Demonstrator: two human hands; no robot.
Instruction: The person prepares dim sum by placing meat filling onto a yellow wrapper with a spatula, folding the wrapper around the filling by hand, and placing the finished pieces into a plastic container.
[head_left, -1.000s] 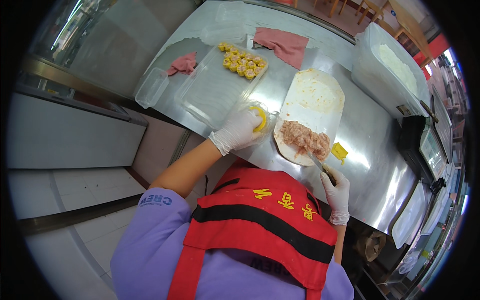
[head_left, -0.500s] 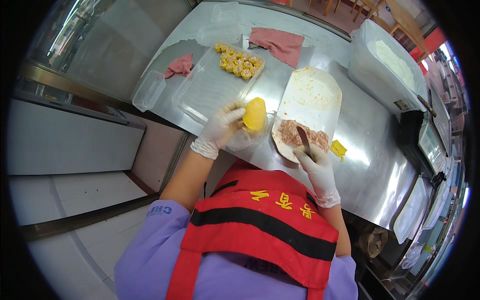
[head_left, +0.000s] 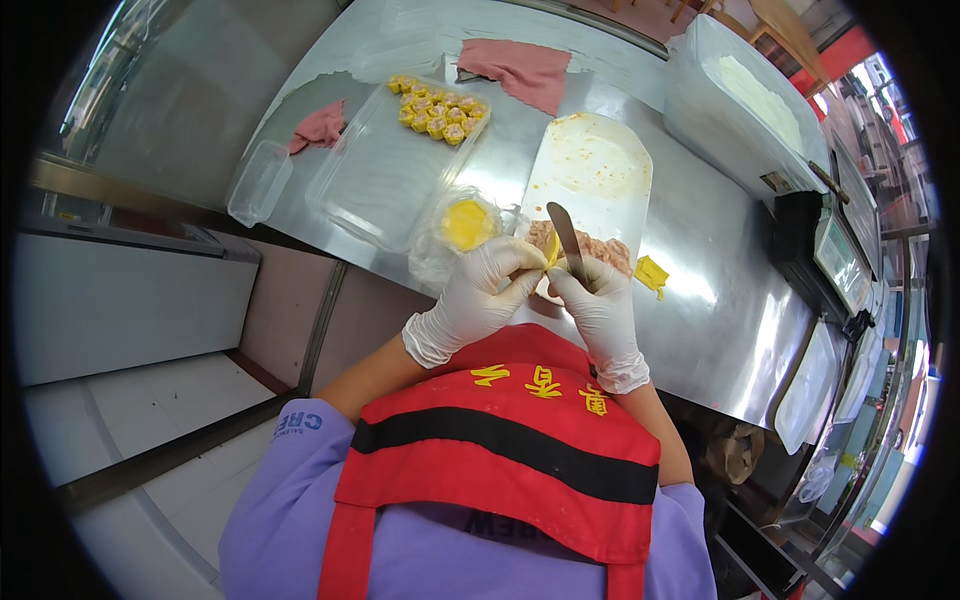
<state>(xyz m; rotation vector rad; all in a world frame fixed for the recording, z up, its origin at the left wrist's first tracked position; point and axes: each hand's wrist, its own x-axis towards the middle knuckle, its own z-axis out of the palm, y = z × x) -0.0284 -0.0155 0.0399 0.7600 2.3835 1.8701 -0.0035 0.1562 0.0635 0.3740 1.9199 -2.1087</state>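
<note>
My left hand, gloved in white, pinches a yellow wrapper over the near end of the white tray. My right hand, also gloved, grips a metal spreading knife with its blade upright, and its fingertips meet the wrapper. Pinkish minced filling lies in the tray, partly hidden by my hands. Left of the tray, a stack of yellow wrappers sits in crumpled clear plastic. A clear shallow tray holds several yellow dumplings at its far end.
Pink cloths, a small clear container and a large tub of white powder stand on the steel table. A black device sits at the right. A piece of yellow scrap lies beside the filling tray.
My left hand has lifted a wrapper off the stack and moved it rightward over the tray. My right hand has raised the knife and come up to meet the left.
</note>
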